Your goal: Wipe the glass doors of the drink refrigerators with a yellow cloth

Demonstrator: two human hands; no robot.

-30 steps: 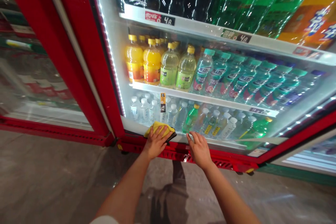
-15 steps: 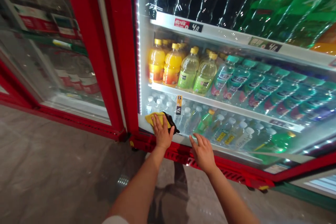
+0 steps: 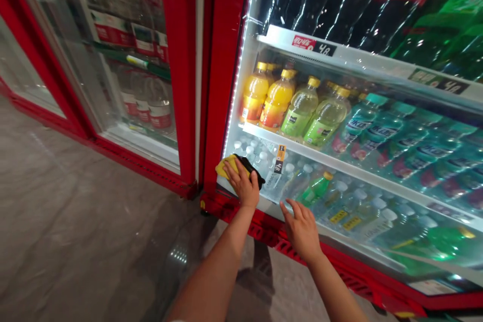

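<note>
My left hand (image 3: 243, 183) lies flat over a yellow and black cloth (image 3: 251, 166), pressing it to the lower left of the glass door of a red drinks cooler (image 3: 221, 75). Part of the cloth is hidden under the fingers. To the right, my right hand (image 3: 302, 229) is at the bottom edge of the same door, its fingers apart and nothing in them. Behind the glass near both hands are small clear bottles and a green bottle (image 3: 317, 188).
Higher shelves hold yellow juice bottles (image 3: 254, 93), teal-capped bottles (image 3: 360, 121) and dark cola bottles (image 3: 324, 5). A second red cooler (image 3: 183, 75) stands on the left. Below lies a grey, shiny floor (image 3: 94, 231).
The view has shifted left, so the cooler and both hands appear farther right. The cloth is still under my left hand, slightly higher against the glass.
</note>
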